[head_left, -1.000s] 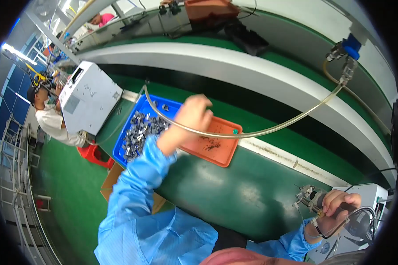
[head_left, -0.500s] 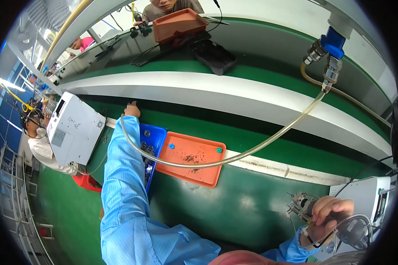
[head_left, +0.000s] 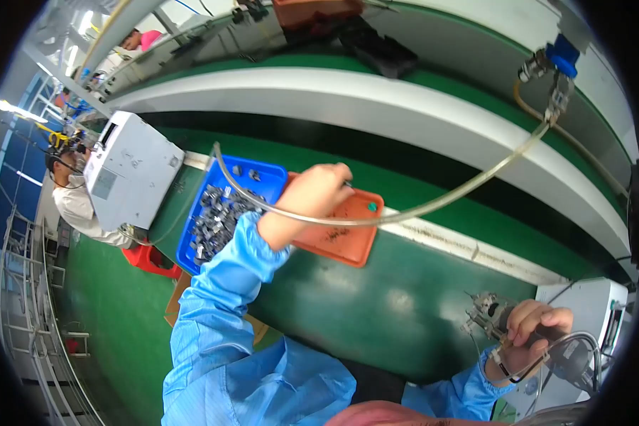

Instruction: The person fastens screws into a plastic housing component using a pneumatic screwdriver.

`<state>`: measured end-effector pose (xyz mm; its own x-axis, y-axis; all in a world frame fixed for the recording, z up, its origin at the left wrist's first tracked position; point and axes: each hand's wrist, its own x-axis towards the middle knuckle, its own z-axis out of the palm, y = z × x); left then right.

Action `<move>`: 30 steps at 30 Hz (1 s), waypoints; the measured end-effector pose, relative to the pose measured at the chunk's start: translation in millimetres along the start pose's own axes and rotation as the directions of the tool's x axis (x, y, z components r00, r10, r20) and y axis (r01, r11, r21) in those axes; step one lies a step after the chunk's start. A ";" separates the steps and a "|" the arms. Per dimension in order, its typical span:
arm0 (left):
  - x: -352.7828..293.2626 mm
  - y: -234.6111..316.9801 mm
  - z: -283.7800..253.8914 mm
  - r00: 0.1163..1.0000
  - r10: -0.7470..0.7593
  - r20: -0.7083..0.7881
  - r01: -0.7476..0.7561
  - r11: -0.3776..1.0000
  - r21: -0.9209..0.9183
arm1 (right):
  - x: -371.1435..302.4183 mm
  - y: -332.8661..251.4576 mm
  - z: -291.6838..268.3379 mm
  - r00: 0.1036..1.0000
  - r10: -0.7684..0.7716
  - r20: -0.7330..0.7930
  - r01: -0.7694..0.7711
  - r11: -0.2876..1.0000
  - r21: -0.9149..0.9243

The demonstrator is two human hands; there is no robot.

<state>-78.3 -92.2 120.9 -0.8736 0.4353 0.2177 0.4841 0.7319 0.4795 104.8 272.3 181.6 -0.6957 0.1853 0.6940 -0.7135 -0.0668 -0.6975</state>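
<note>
My left hand (head_left: 318, 190) is closed above the orange tray (head_left: 366, 238), its fingers curled together. A small dark bit shows at the fingertips, too small to name. Left of that hand stands a blue bin (head_left: 192, 234) with many small black and grey parts (head_left: 224, 216) in it. My right hand (head_left: 536, 328), at the lower right, is closed around a metal tool with fittings and thin hoses (head_left: 488, 309). A teal cap (head_left: 371, 206) and dark crumbs (head_left: 334, 234) lie in the orange tray, which my left hand partly covers.
A clear hose (head_left: 433, 208) sags across the scene in front of my left hand. White box-shaped machines stand at left (head_left: 133, 170) and right (head_left: 582, 312). Behind runs a raised white ledge (head_left: 319, 89). A co-worker (head_left: 78, 195) sits at far left.
My left hand has come back from the far side of the bin to over the orange tray, its fingers now curled. My right hand stays on the metal tool. The view has shifted.
</note>
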 end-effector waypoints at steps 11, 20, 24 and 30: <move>-43.2 114.2 140.9 0.917 0.327 0.231 -0.275 0.934 -0.229 | -3.7 25.1 -9.4 0.967 0.097 0.236 -0.107 0.994 0.029; -59.1 102.9 155.4 0.921 0.387 0.050 -0.318 0.818 -0.479 | 0.3 15.5 -18.2 0.900 0.166 0.403 -0.182 0.983 0.001; -68.6 94.9 159.2 0.919 0.394 0.033 -0.348 0.846 -0.403 | -5.4 35.7 -14.8 0.890 0.141 0.433 -0.213 0.970 0.121; -57.8 100.8 164.3 0.908 0.418 -0.009 -0.371 0.795 -0.480 | 5.5 28.0 -11.4 0.846 0.189 0.498 -0.258 0.963 0.072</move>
<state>29.1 42.5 17.0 -0.5918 0.6966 0.4056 0.6851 0.1696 0.7084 82.0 282.7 163.8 -0.7649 -0.3444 0.5443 -0.5140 -0.1830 -0.8380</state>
